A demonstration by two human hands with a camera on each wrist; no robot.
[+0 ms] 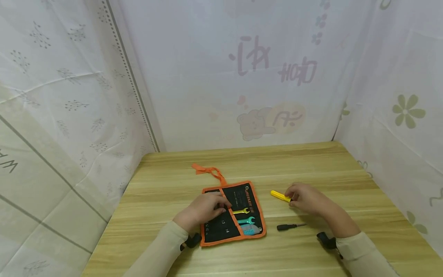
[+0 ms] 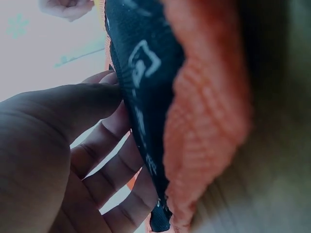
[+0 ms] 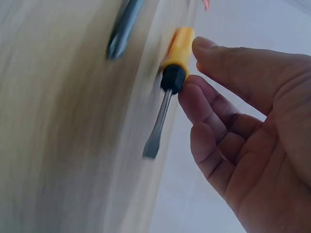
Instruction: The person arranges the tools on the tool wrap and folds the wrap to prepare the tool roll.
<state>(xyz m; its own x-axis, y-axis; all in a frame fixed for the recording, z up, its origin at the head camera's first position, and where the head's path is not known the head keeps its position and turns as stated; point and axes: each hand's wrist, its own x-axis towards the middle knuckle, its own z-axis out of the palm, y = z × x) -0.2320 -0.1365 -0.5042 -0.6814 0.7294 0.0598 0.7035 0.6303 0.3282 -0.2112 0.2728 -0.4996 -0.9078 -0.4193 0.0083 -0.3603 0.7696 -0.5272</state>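
The right hand (image 1: 306, 198) pinches the yellow screwdriver (image 1: 279, 196) by its handle, to the right of the tool pouch (image 1: 217, 233), where the left hand (image 1: 205, 209) rests, though I cannot tell whether it grips the pocket edge; a firm pinch, flat tip clear of the fabric, and a steadied pouch should serve best. A black screwdriver (image 1: 286, 227) lies nearer on the wood-grain tabletop (image 1: 166, 169), with pale printed cloths (image 1: 194, 77) at left, far and right.

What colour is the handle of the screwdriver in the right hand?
The handle is yellow; it shows best in the right wrist view.
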